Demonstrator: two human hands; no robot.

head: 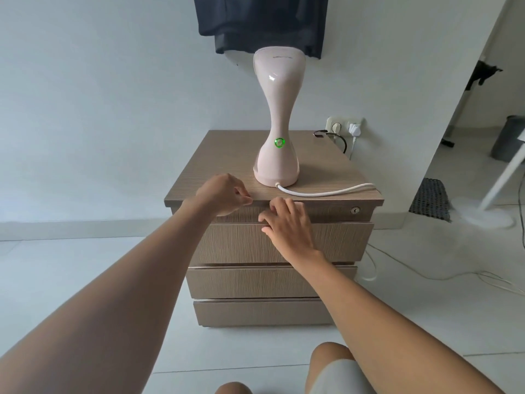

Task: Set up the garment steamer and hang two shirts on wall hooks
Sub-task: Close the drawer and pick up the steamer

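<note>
Nearest, the left hand [224,197] sits loosely curled at the counter [199,166] edge, holding nothing. The right hand [287,223], fingers relaxed, touches a drawer front [341,240]. Just beyond both stands the steamer [277,109], its button [279,143] glowing green, so setup looks done. Farther up, dark shirts [261,21] hang; whether there are two, I cannot tell. The steamer's faint logo is unreadable.

The top edge cuts off the shirt [255,21]; I see only its bottom. The steamer [277,123] hides some hem. My left hand [224,197] hides its own fingertips.
</note>
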